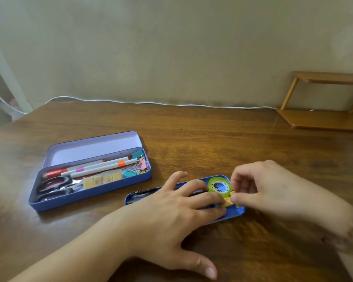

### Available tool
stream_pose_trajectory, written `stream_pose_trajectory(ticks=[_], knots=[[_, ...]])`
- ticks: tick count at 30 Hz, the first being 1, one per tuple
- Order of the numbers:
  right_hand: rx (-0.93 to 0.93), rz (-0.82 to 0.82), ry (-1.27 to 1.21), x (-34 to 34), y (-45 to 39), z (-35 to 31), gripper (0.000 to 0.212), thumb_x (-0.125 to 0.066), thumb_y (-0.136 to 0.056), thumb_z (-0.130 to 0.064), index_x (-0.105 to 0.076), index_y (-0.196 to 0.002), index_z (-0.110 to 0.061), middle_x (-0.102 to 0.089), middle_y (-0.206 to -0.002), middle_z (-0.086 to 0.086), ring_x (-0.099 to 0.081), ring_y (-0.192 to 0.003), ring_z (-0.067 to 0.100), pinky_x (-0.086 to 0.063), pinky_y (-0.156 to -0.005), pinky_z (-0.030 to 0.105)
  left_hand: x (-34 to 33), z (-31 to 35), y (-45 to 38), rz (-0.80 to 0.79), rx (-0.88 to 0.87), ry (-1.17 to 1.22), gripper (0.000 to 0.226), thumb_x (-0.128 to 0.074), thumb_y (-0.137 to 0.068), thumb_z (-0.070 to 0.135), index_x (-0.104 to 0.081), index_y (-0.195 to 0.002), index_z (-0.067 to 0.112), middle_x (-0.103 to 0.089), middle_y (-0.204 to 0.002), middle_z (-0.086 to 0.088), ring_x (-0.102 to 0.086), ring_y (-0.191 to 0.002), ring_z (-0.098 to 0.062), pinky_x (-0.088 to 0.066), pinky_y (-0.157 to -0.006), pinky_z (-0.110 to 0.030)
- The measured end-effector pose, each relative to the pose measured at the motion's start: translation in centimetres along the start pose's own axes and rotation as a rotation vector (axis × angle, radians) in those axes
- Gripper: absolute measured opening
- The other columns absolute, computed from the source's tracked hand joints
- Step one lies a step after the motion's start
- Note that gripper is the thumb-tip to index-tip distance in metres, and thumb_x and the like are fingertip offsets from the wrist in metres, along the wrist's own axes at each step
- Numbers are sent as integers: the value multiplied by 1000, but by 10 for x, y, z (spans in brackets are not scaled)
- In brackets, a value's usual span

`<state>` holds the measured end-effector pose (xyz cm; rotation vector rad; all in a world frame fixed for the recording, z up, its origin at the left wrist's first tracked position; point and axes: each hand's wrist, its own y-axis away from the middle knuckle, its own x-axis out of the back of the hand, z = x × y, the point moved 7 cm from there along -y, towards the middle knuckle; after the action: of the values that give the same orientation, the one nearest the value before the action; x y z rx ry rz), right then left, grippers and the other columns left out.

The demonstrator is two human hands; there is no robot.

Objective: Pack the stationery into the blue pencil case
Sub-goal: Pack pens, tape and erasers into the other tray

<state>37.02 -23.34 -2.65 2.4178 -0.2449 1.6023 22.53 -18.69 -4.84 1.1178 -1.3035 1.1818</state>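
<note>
A person's two hands work over a shallow blue tray (235,213) lying on a wooden table (192,139), its long axis running left to right and rising slightly toward the right end. The left hand (177,212) lies flat across the tray, fingers straight and spread, fingertips (218,198) pressing down on dark pens (143,193) that lie along the tray's length. The right hand (259,186) curls its thumb and fingers together at the tray's right end, pinching a small yellow item (228,201) just beside a roll of green tape (220,185); what the item is cannot be told. Well to the left sits an open blue pencil case (90,192) with its lid (94,147) tipped back, long axis on the same slant. Inside lie scissors (55,189), handles toward the left end, white markers (102,166) running lengthwise, yellow erasers (102,179) in a row and coloured binder clips (139,161) at the right end. A white cable (171,104) runs along the wall, and a small wooden shelf (322,119) stands at the far right
</note>
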Motion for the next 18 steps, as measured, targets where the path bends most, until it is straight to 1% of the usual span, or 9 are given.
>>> stream_pose_trajectory(ticks=[2,5,7,9,10,14,18], knots=[[-8,-6,16,-1,-2,3,11,-74,-82,-35,-64,-77,-34,-65,-74,-11,-61,-70,1,-48,-57,20,0,0,0,5,-1,5,85,-41,-84,80,-32,-151,28,-30,-154,11,-24,-142,-17,-11,-117,-57],[-19,-53,15,-3,-4,6,10,-71,-85,-32,-66,-78,-35,-66,-75,-12,-58,-72,-11,-44,-57,19,-1,-1,0,12,-5,8,85,-40,-84,80,-31,-151,28,-31,-154,10,-25,-142,-17,-10,-118,-55],[-20,-73,13,-4,-4,7,10,-71,-86,-31,-66,-78,-36,-66,-75,-12,-56,-71,-15,-43,-56,18,-2,-1,0,17,-4,2,85,-39,-84,81,-31,-151,28,-31,-153,10,-25,-141,-18,-8,-117,-54],[-12,-70,6,-4,-4,8,10,-71,-85,-32,-66,-78,-36,-67,-75,-12,-57,-72,-13,-45,-56,19,-2,-2,0,14,1,5,85,-39,-83,81,-31,-151,30,-31,-152,10,-25,-140,-18,-4,-116,-53],[-6,-61,6,-3,-4,7,9,-72,-84,-33,-66,-77,-36,-67,-75,-11,-58,-73,-11,-47,-57,20,-2,-2,0,13,-1,1,84,-39,-83,81,-31,-150,31,-31,-152,10,-26,-140,-18,-4,-116,-54],[10,-46,12,-6,-4,5,12,-75,-78,-41,-66,-77,-34,-67,-74,-8,-61,-72,1,-53,-57,25,-2,0,-2,9,9,-43,81,-38,-84,81,-35,-149,32,-34,-150,7,-30,-138,-22,-12,-116,-60],[-8,-58,20,-8,-4,6,12,-76,-78,-40,-65,-78,-34,-66,-74,-8,-61,-71,5,-54,-58,24,-2,1,-3,11,23,-50,83,-38,-84,81,-36,-148,29,-35,-148,6,-31,-136,-21,-15,-115,-60]])
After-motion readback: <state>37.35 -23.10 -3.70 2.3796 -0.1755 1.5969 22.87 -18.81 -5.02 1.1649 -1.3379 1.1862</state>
